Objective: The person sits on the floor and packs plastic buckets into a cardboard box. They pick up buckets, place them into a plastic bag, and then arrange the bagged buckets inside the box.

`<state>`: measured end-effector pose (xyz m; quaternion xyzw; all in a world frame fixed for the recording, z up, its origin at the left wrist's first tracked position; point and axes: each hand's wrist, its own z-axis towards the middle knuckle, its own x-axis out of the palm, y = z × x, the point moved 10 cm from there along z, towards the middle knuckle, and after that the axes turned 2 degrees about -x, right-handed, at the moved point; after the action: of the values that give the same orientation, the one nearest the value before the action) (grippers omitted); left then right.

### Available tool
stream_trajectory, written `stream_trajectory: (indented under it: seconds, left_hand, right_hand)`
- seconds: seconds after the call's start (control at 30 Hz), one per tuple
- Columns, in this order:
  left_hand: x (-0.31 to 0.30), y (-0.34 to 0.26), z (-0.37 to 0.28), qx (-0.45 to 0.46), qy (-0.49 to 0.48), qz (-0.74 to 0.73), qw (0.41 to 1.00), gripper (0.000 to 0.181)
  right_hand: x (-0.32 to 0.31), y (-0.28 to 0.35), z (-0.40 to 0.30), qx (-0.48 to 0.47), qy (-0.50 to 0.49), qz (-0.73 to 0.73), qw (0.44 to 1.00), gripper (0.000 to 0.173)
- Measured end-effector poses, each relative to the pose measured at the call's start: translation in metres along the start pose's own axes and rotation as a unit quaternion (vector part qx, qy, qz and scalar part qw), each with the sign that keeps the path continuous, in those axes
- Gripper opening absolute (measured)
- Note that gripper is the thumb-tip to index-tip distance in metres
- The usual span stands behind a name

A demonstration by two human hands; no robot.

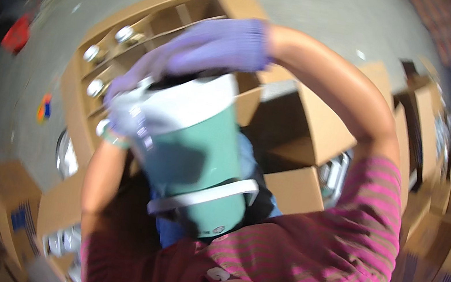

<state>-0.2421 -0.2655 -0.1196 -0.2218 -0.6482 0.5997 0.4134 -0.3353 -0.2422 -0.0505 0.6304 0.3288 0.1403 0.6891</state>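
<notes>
A teal and white plastic container [201, 155] with a white handle band is held tilted before my body. My left hand [126, 115], in a purple glove, grips the left side of its white end. My right hand [208, 48], also gloved in purple, reaches across the far edge of that white end; its fingertips are blurred and partly hidden. Behind the hands stands a divided cardboard box [69, 87], with white-capped glass jars [94, 53] in several of its compartments.
An open cardboard box [315, 124] stands right of the container. More cartons [434, 233] are stacked at the right, and another open box [63, 200] with metallic-looking items is at lower left. A red object [17, 33] and a small multicoloured object [44, 107] lie on the concrete floor [315, 5].
</notes>
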Motion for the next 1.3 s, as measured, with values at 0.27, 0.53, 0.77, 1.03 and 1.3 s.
stream_trajectory:
  seconds: [0.27, 0.53, 0.77, 1.03, 1.3]
  left_hand:
    - [0.025, -0.03, -0.033, 0.118, -0.079, 0.251, 0.958, 0.058]
    - [0.084, -0.058, -0.079, -0.041, -0.116, -0.104, 0.987, 0.088]
    - [0.117, -0.095, -0.083, 0.047, -0.017, 0.047, 0.998, 0.089]
    - [0.121, -0.094, -0.128, 0.014, -0.08, 0.009, 0.997, 0.09]
    - [0.123, -0.109, -0.11, 0.062, -0.03, 0.148, 0.987, 0.099]
  right_hand:
    - [0.042, 0.025, 0.014, 0.123, 0.091, -0.415, 0.897, 0.06]
    - [0.054, 0.057, -0.001, 0.079, 0.016, -0.309, 0.948, 0.064]
    - [0.056, 0.099, -0.014, 0.087, 0.003, -0.349, 0.933, 0.063]
    - [0.082, 0.121, -0.025, 0.093, -0.001, -0.368, 0.925, 0.062]
    - [0.101, 0.144, -0.04, 0.072, -0.011, -0.376, 0.924, 0.061]
